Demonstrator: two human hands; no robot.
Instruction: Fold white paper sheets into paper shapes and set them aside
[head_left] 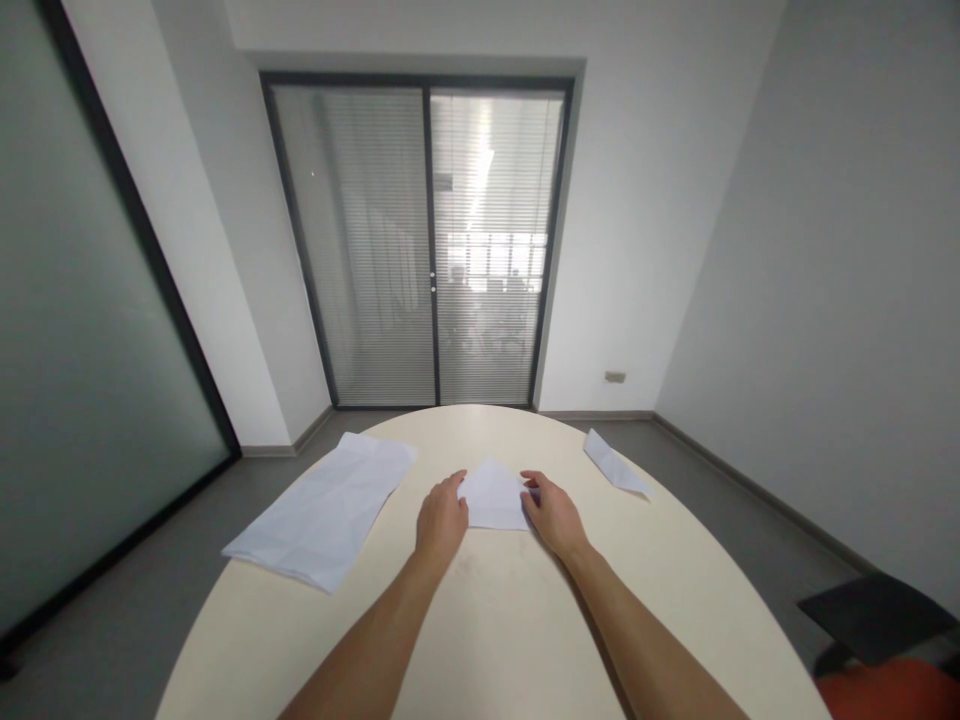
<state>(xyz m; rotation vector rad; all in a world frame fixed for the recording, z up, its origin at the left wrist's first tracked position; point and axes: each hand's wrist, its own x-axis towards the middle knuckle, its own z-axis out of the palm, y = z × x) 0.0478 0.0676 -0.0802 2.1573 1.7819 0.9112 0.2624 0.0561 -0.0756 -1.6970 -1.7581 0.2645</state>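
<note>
- A small folded sheet (pixel 493 500) is seen at lower centre of the frame, laid flat on the table (pixel 480 640); its far side comes to a blunt peak, its near edge runs roughly straight across.
- The left hand (pixel 442 515) is set at the sheet's left edge, fingers half curled, thumb toward the paper. Whether the edge is pinched or merely touched cannot be told.
- The right hand (pixel 553 515) is set at the right edge, loosely curled, thumb and forefinger parted a little. A firm hold cannot be confirmed here either.
- By placing a hand at each side, the sheet is probably steadied and squared to the body; the tabletop seems to be used as flat backing.
- A larger creased sheet (pixel 322 510) is laid at lower left, well apart from the hands, its near-left corner reaching the table's rim.
- A narrow paper piece (pixel 616 466) is left right of centre, by the rim. By both placings, the middle seems to be freed for handwork.
</note>
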